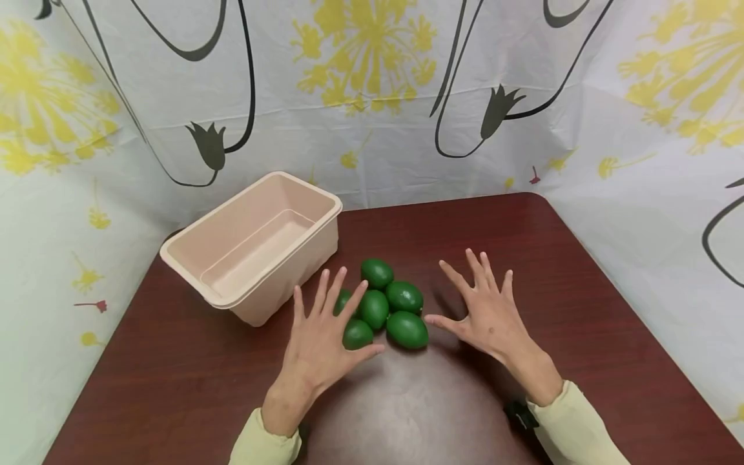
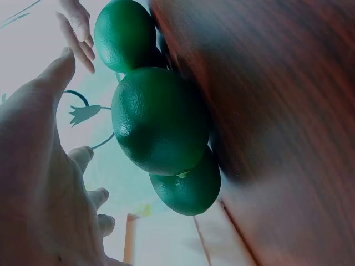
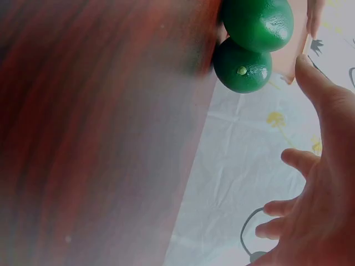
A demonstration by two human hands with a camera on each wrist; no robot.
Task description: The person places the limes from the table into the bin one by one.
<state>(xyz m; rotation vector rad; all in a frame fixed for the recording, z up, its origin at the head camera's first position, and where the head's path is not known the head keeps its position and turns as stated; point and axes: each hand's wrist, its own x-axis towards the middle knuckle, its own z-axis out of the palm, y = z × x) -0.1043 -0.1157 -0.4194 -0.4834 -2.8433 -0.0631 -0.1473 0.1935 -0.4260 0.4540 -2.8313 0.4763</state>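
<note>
Several glossy green limes (image 1: pixel 405 297) lie in a close cluster on the dark red-brown table. My left hand (image 1: pixel 320 342), fingers spread wide, hovers at the cluster's left side and partly hides two of the limes. Its thumb points right, below a near lime (image 1: pixel 357 334). To the right of the cluster is my right hand (image 1: pixel 488 316), also spread, its thumb tip close to the nearest lime (image 1: pixel 407 330). Neither hand holds anything. Limes (image 2: pixel 161 119) loom large beside the left palm in the left wrist view; two limes (image 3: pixel 242 65) appear beyond the thumb in the right wrist view.
A beige rectangular bin (image 1: pixel 296 242) with nothing inside stands at the table's back left, behind the left hand. Patterned white cloth (image 1: pixel 395 142) hangs along the back and both sides. Bare tabletop (image 1: pixel 453 226) extends behind the limes. A black strap (image 1: pixel 521 414) shows at the right wrist.
</note>
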